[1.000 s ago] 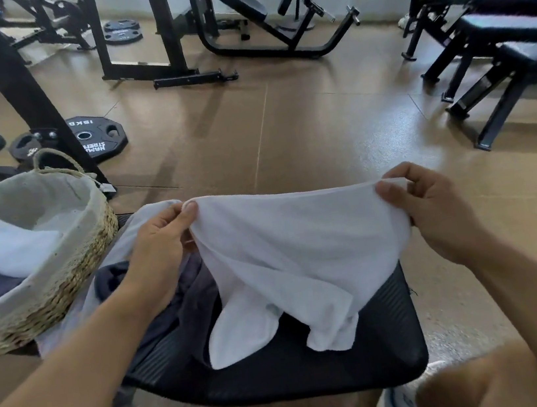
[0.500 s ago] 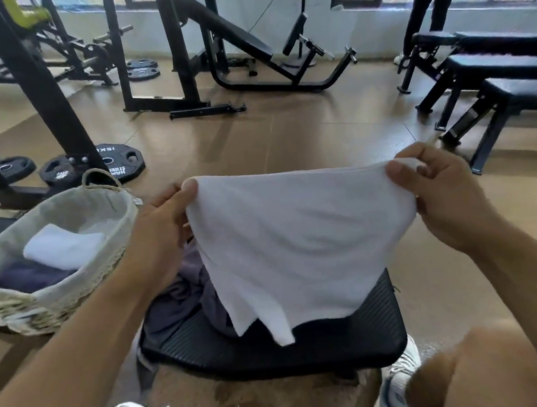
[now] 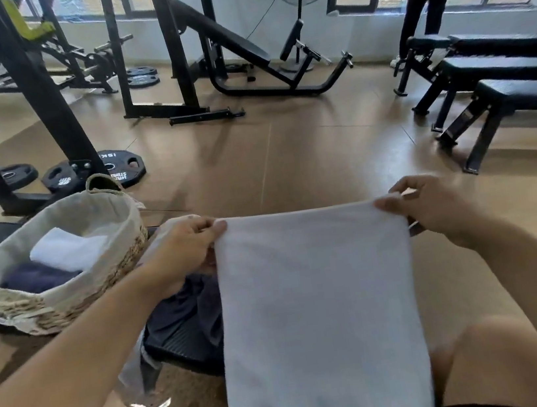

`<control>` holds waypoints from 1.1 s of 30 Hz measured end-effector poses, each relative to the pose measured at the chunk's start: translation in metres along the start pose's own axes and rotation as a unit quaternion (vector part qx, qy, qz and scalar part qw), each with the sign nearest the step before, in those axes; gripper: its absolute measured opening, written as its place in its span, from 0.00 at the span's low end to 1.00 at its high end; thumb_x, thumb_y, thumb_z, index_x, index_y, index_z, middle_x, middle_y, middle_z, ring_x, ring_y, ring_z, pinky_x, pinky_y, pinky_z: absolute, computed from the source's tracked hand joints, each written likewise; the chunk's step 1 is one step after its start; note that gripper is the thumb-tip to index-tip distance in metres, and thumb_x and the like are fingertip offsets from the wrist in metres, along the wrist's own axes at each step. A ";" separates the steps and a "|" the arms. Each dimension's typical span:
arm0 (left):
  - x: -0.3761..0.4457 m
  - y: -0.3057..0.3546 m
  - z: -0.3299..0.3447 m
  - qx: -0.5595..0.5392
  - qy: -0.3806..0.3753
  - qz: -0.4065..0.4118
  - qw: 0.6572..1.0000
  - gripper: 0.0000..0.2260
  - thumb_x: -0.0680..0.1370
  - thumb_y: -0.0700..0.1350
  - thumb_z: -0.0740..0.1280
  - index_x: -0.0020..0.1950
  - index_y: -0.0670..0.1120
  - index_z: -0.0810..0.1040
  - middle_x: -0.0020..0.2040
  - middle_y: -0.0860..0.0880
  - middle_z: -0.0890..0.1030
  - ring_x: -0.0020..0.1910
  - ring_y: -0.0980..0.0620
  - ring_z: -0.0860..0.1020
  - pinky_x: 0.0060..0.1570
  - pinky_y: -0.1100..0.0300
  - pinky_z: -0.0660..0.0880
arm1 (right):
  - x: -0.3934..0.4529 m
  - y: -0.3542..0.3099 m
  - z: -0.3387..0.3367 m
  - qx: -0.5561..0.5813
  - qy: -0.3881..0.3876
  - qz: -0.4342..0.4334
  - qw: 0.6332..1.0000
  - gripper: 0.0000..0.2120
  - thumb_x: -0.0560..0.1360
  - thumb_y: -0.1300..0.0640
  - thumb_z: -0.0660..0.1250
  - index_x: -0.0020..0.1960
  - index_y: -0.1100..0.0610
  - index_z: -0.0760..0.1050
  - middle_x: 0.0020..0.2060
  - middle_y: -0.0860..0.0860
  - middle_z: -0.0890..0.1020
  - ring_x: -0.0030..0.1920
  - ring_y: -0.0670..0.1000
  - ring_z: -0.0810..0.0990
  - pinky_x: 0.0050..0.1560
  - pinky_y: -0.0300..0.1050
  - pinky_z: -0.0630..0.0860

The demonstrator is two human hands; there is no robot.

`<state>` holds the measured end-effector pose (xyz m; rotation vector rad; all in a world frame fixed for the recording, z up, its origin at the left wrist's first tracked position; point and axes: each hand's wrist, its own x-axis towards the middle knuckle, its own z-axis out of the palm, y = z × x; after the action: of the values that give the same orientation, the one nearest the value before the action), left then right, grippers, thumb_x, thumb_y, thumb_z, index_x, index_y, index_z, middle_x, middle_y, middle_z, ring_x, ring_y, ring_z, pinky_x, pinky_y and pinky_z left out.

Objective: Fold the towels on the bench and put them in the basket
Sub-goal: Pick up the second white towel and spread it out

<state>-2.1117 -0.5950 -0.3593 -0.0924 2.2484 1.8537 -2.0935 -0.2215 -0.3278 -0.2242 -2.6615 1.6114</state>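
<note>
Both forearms reach forward, the left hand [image 3: 181, 246] and right hand [image 3: 433, 209] each pinching with curled fingers.

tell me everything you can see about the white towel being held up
The white towel is plain, soft-looking cloth, apparently terry, with no pattern. It hangs flat and nearly rectangular in front of the person, top edge pulled taut. The left hand pinches its top left corner, the right hand its top right. Its lower edge hangs free, hiding most of the bench behind it.
</note>
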 end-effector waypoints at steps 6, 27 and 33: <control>0.050 -0.033 0.017 0.063 0.009 -0.008 0.998 0.12 0.83 0.46 0.65 0.54 0.38 0.81 0.43 0.38 0.83 0.38 0.44 0.83 0.37 0.51 0.83 | 0.049 0.054 0.019 -0.047 0.001 0.047 0.998 0.12 0.71 0.53 0.79 0.42 0.60 0.79 0.40 0.56 0.86 0.39 0.52 0.85 0.36 0.45 0.82; 0.156 -0.062 0.031 0.271 0.102 0.153 0.945 0.08 0.76 0.50 0.75 0.54 0.52 0.82 0.47 0.59 0.83 0.43 0.65 0.79 0.46 0.68 0.74 | 0.116 0.092 0.086 -0.323 0.063 -0.040 0.943 0.18 0.79 0.52 0.69 0.68 0.47 0.73 0.66 0.50 0.77 0.70 0.53 0.70 0.64 0.51 0.68; 0.101 -0.066 0.031 0.496 -0.183 0.129 0.839 0.22 0.78 0.57 0.70 0.72 0.58 0.73 0.68 0.62 0.74 0.70 0.61 0.69 0.67 0.65 0.64 | 0.046 0.079 0.153 -0.388 -0.165 -0.195 0.886 0.29 0.79 0.34 0.53 0.76 0.44 0.66 0.77 0.44 0.67 0.78 0.50 0.62 0.77 0.51 0.62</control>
<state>-2.1929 -0.5681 -0.4502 0.6926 2.6709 0.4839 -2.1443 -0.3145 -0.4713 0.5995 -3.1713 0.4441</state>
